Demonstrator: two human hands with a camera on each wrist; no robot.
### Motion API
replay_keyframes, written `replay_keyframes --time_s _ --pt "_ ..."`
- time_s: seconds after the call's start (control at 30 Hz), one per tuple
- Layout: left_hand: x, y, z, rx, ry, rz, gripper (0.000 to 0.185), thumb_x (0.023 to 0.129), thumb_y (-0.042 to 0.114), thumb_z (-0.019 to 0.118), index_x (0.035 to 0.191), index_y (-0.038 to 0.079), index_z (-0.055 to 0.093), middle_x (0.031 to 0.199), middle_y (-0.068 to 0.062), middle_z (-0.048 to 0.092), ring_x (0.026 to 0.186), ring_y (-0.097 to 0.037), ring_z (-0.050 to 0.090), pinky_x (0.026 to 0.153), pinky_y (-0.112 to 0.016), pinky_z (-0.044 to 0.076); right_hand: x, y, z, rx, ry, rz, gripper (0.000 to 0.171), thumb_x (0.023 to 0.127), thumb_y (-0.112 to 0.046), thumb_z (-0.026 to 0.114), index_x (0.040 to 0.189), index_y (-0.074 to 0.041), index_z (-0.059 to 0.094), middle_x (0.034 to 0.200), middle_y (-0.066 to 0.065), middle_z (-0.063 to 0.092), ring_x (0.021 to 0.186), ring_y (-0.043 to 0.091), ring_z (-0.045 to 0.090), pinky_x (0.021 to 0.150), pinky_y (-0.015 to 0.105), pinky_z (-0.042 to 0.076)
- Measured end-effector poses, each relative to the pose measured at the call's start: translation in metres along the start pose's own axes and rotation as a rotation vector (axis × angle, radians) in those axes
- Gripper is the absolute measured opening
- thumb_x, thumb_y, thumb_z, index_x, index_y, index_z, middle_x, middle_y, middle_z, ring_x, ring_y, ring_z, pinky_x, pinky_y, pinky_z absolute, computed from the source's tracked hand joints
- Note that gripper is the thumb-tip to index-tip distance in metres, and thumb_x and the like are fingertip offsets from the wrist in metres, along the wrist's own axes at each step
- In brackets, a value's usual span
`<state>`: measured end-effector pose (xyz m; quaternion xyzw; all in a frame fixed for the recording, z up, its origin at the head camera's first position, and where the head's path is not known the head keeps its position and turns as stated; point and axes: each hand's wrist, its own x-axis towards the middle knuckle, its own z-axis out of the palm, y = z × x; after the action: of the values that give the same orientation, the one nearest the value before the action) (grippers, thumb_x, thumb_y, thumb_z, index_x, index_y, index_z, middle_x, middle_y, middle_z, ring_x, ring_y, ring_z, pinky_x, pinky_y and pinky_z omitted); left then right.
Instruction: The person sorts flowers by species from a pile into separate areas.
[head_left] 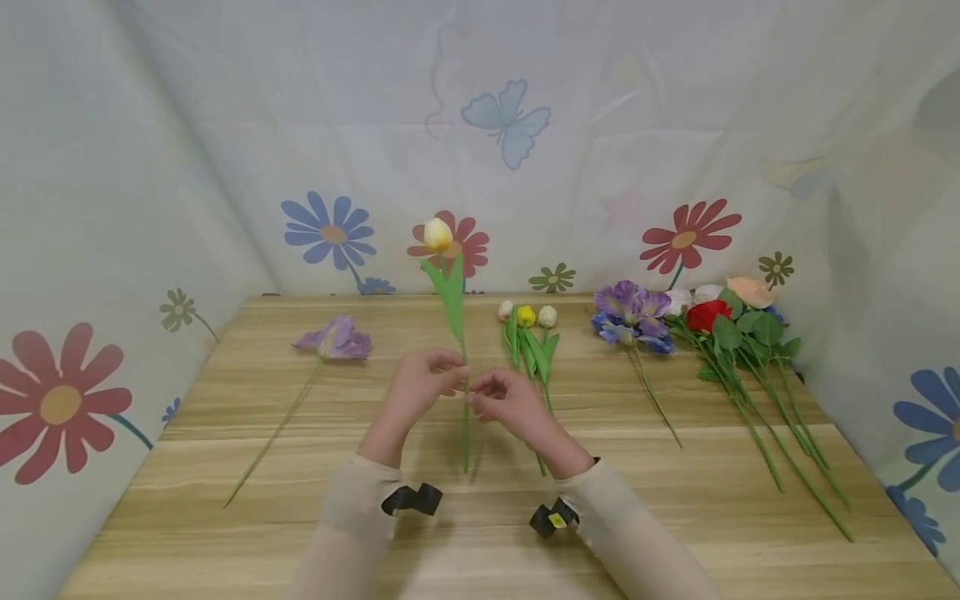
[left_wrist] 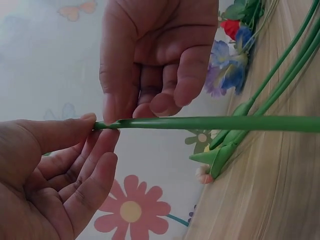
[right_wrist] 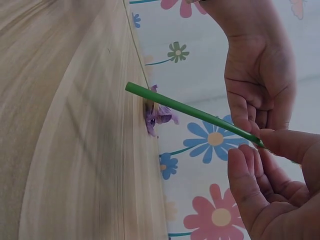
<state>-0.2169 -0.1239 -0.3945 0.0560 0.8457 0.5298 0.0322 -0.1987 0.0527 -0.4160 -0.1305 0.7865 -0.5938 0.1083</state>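
Observation:
A yellow tulip (head_left: 438,235) with a green stem (head_left: 465,425) and leaf stands upright above the wooden table (head_left: 225,533). Both hands meet at the middle of the stem. My left hand (head_left: 459,382) pinches it between thumb and forefinger, seen close in the left wrist view as the left hand (left_wrist: 100,127) on the stem (left_wrist: 215,123). My right hand (head_left: 474,398) pinches the same stem just below; in the right wrist view the right hand (right_wrist: 260,145) holds the stem (right_wrist: 190,112) while the left hand (right_wrist: 255,80) hovers above it.
A purple flower (head_left: 337,337) on a long stem lies at the left. Three small tulips (head_left: 527,321) lie behind my hands. Purple-blue blooms (head_left: 630,312) and a bunch of red, white and peach roses (head_left: 720,317) lie at the right. Flower-print fabric walls (head_left: 112,250) close in three sides.

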Motion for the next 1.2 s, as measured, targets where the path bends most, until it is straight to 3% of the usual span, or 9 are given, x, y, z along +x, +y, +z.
replay_keyframes --time_s 0.33,0.6,0.8,1.07,1.2 --pt "0.003 0.001 0.008 -0.024 0.0 -0.008 0.026 0.095 0.012 0.07 0.114 -0.005 0.073 0.11 -0.024 0.076 0.082 -0.026 0.076 0.076 -0.037 0.063 0.002 0.006 -0.001 0.029 0.03 0.006 0.025 0.098 -0.01 0.065 0.112 0.01 0.064 0.106 0.025 0.071 0.078 0.006 0.065 0.077 0.032 0.064" --pt "0.004 -0.003 0.005 0.025 -0.061 0.011 0.032 0.097 0.021 0.069 0.121 -0.001 0.072 0.114 -0.022 0.076 0.086 -0.024 0.076 0.08 -0.04 0.063 0.001 0.008 -0.009 0.072 0.07 0.075 0.023 0.097 -0.006 0.063 0.113 0.011 0.064 0.103 0.024 0.071 0.078 0.008 0.065 0.08 0.036 0.065" --pt "0.0 -0.022 -0.021 0.152 -0.075 0.035 0.035 0.099 0.022 0.067 0.124 -0.002 0.071 0.114 -0.021 0.076 0.089 -0.023 0.074 0.08 -0.035 0.062 -0.003 0.017 -0.029 0.023 0.097 0.164 0.024 0.1 -0.006 0.062 0.117 0.011 0.063 0.098 0.013 0.07 0.079 0.009 0.064 0.081 0.035 0.064" --pt "-0.014 -0.051 -0.07 0.313 -0.072 -0.004 0.041 0.103 0.025 0.062 0.133 -0.002 0.064 0.129 -0.025 0.069 0.119 -0.041 0.065 0.097 -0.053 0.056 -0.013 0.034 -0.059 0.008 0.109 0.236 0.025 0.102 -0.006 0.059 0.12 0.011 0.06 0.105 0.018 0.07 0.078 0.01 0.065 0.082 0.038 0.064" --pt "-0.02 -0.063 -0.092 0.366 -0.036 -0.002 0.042 0.102 0.023 0.063 0.133 -0.005 0.062 0.125 -0.028 0.069 0.113 -0.043 0.066 0.092 -0.053 0.058 -0.017 0.041 -0.067 0.03 0.128 0.252 0.021 0.101 -0.002 0.059 0.116 0.013 0.059 0.1 0.016 0.069 0.073 0.008 0.063 0.074 0.029 0.062"
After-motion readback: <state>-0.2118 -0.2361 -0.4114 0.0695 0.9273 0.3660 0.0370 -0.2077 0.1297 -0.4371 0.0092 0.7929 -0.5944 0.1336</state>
